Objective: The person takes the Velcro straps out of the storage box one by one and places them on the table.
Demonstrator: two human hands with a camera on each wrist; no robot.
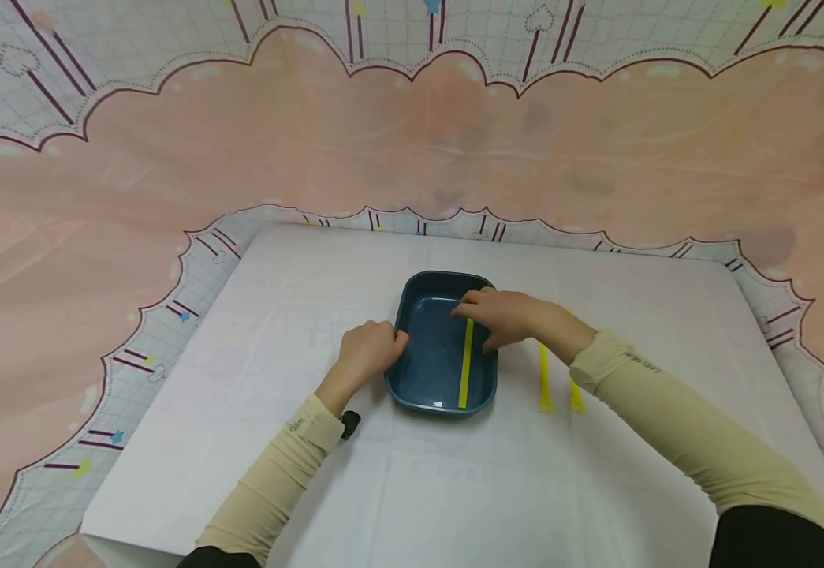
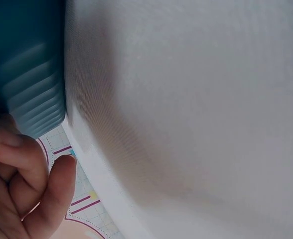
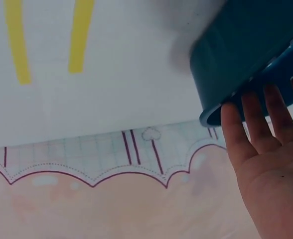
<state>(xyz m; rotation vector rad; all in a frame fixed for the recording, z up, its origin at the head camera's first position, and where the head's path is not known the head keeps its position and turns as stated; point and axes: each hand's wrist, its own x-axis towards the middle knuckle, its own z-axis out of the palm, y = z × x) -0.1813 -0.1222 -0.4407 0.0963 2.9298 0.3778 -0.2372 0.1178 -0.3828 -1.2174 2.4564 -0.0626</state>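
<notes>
A dark blue rectangular tray [image 1: 429, 339] with rounded corners stands on the white tabletop. My left hand [image 1: 371, 347] grips its left rim; in the left wrist view the curled fingers [image 2: 24, 169] are against the tray's ribbed outer wall [image 2: 34, 84]. Inside the tray, towards its right side, lies a long, flat yellow strip [image 1: 466, 367], its far end close under my right hand [image 1: 507, 315]. That hand reaches over the right rim, thumb and fingers apart. In the right wrist view its fingers [image 3: 256, 117] look nearly straight across the rim.
Two more yellow strips [image 1: 544, 379] with wider near ends lie on the table right of the tray, partly behind the right forearm. A patterned cloth [image 1: 412, 150] surrounds the white tabletop [image 1: 454, 489]. A small black object [image 1: 350, 424] shows beside the left wrist.
</notes>
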